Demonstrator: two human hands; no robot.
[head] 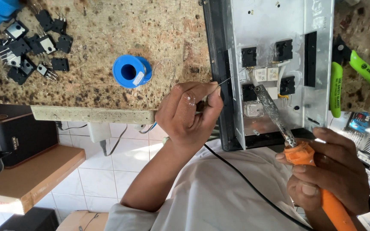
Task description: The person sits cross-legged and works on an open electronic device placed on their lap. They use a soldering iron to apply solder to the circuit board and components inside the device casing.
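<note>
A: Surface (99, 92) is speckled brown stone with a pale edge, white floor tiles below it. What's on the far left?

B: Loose pile of black transistors (31, 47), leads pointing every way. A blue object sits in the top-left corner, cut off. Below the surface edge there's a dark speaker cabinet (11, 137) and a wooden board (26, 175).

A: Next?

B: Blue solder spool (130, 71) lying on its side, core hole facing the camera. Thin solder wire (225, 80) leads off it to the right.

A: Left hand?

B: Left hand (189, 113) is at the surface edge, fingers pinched together on the solder wire. Wire end pokes out past the fingertips toward the metal chassis (275, 25).

A: The chassis?

B: Silver sheet-metal panel, dark frame down its left side. Four black transistors mounted on it around white rectangular parts, with a black slot to the right. It overhangs the surface edge toward the person.

A: Right hand?

B: Right hand (330, 171) is clamped around the orange handle of the soldering iron (279, 117). Grey, crusted barrel runs up and left, tip in among the mounted transistors, just beside the wire end. Can't tell if tip and wire touch. Black cord (253, 188) crosses the white shirt.

A: Far right?

B: Green-handled cutters (356, 77) lie on the surface beside the chassis. Electronic gear with a small blue display (358, 126) sits below them.
</note>
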